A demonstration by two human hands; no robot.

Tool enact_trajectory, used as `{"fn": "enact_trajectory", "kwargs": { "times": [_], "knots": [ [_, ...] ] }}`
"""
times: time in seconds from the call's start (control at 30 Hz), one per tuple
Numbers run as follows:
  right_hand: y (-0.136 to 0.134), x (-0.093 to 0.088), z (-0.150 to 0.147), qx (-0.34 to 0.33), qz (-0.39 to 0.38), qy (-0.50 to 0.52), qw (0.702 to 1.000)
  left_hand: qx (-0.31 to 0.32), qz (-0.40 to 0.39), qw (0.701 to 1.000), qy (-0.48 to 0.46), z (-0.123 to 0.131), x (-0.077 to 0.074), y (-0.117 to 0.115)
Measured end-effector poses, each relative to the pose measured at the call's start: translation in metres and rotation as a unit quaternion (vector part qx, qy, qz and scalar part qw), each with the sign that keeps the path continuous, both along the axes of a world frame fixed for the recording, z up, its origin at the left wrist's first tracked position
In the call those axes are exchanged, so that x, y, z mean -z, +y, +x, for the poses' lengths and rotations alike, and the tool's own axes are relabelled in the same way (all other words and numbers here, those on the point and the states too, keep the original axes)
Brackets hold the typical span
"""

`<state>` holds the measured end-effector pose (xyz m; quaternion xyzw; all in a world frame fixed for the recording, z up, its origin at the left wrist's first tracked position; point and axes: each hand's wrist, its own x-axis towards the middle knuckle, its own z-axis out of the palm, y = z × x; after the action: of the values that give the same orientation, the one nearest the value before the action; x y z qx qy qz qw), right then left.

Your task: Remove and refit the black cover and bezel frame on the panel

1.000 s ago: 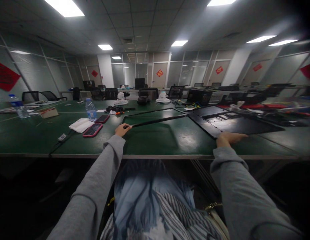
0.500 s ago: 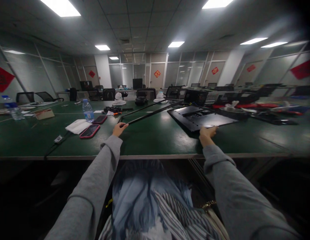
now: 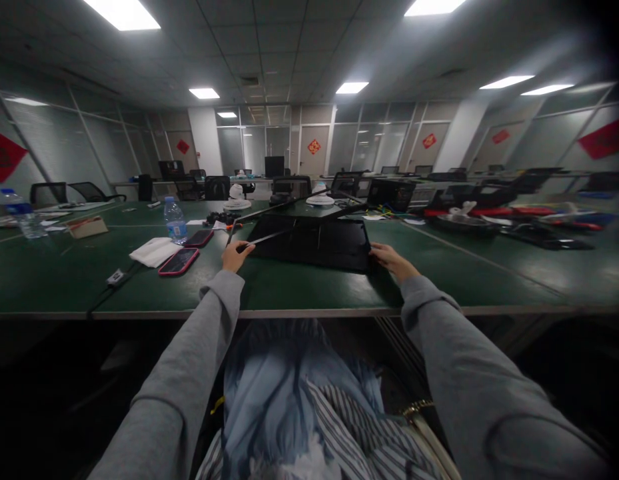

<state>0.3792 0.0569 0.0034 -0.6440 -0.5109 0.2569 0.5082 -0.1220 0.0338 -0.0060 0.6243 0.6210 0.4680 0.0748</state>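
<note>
My left hand (image 3: 234, 257) is closed around the near left corner of a thin black rectangular frame (image 3: 350, 209), which looks like a monitor bezel. The frame is tilted, its far side raised above the green table. Under and behind it lies a flat black panel (image 3: 334, 252), like a monitor back. My right hand (image 3: 394, 261) grips this panel at its right edge, thumb on top. Part of the panel's left end is hidden behind the frame and my left hand.
Left of my hands are a red-edged phone (image 3: 179, 262), a second phone (image 3: 200, 238), a white tissue (image 3: 156, 252) and a water bottle (image 3: 175, 221). Behind stand small white fans (image 3: 237, 199) and a black box (image 3: 393, 194). Tools and a dark tray (image 3: 466, 225) lie right.
My right hand has moved left with the black panel, bringing it from the right side to under the frame. The panel's shiny face no longer shows. My left hand has barely moved.
</note>
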Motion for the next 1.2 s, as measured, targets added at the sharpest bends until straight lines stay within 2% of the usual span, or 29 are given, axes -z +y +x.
{"fn": "enact_trajectory", "kwargs": {
  "times": [0.07, 0.13, 0.17, 0.23, 0.3, 0.37, 0.47, 0.57, 0.63, 0.8, 1.2],
  "knots": [
    [0.003, -0.01, 0.002, 0.082, 0.002, 0.011, 0.997, -0.013, 0.006, 1.0, 0.017, 0.002, -0.001, -0.004],
    [0.007, -0.019, 0.005, 0.101, 0.026, 0.077, 0.992, -0.014, 0.013, 0.999, 0.038, 0.005, -0.002, -0.008],
    [0.01, -0.023, 0.006, 0.074, 0.033, 0.12, 0.989, -0.011, 0.016, 0.999, 0.05, 0.007, -0.002, -0.01],
    [0.014, -0.027, 0.008, -0.019, 0.02, 0.178, 0.984, 0.0, 0.016, 0.997, 0.076, 0.011, -0.002, -0.013],
    [0.017, -0.025, 0.008, -0.097, -0.014, 0.169, 0.981, 0.006, 0.01, 0.995, 0.104, 0.015, -0.001, -0.015],
    [0.021, -0.019, 0.003, -0.108, -0.038, 0.122, 0.986, 0.005, 0.004, 0.992, 0.128, 0.018, -0.001, -0.016],
    [0.023, -0.005, -0.007, -0.026, 0.016, 0.009, 1.0, 0.007, 0.0, 0.989, 0.148, 0.021, 0.0, -0.018],
    [0.019, 0.008, -0.011, 0.044, 0.109, -0.106, 0.987, 0.021, -0.008, 0.985, 0.169, 0.026, -0.001, -0.022],
    [0.015, 0.013, -0.01, 0.074, 0.132, -0.145, 0.978, 0.031, -0.012, 0.982, 0.188, 0.029, -0.001, -0.024],
    [0.008, 0.02, 0.001, 0.165, 0.079, -0.206, 0.961, 0.077, -0.049, 0.967, 0.238, 0.037, 0.001, -0.024],
    [0.016, 0.038, 0.009, 0.161, 0.014, -0.211, 0.964, 0.105, -0.059, 0.964, 0.237, 0.034, 0.004, -0.019]
  ]
}}
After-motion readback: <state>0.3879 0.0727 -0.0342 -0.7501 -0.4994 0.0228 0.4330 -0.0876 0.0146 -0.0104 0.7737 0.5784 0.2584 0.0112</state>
